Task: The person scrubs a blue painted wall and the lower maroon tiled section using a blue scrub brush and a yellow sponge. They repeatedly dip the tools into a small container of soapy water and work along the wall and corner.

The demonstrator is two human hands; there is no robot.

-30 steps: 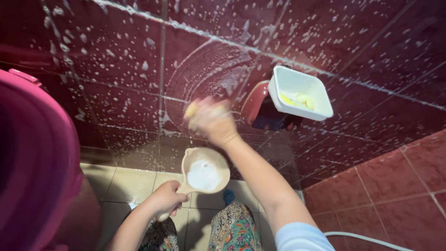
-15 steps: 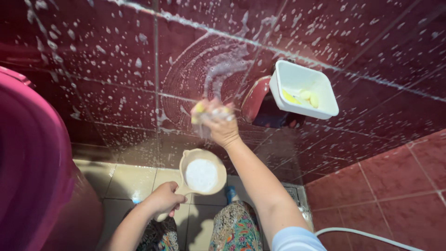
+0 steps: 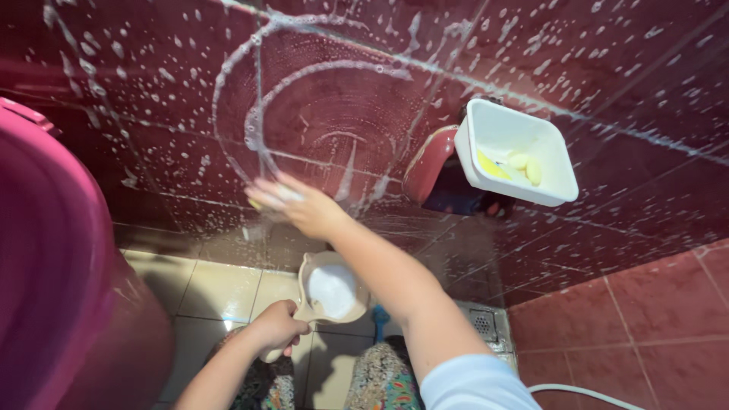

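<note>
Head view: the right hand [image 3: 292, 203] presses a yellowish sponge [image 3: 258, 203], mostly hidden under its curled fingers, against the soapy maroon wall tiles [image 3: 152, 114]. Left hand [image 3: 277, 326] grips a beige scoop [image 3: 330, 288] of suds below. Firm, overlapping circles should lift the grime best.

The soapy dark red tiled wall [image 3: 152, 144] lay open above and left of the right hand [image 3: 300, 205]. To its right, a white rectangular plastic soap dish [image 3: 524, 129] jutted from the wall. A large pink plastic tub [image 3: 53, 273] blocked the left side. Below, the beige plastic scoop [image 3: 332, 288] in the left hand [image 3: 277, 328] stood out over the floor.
</note>
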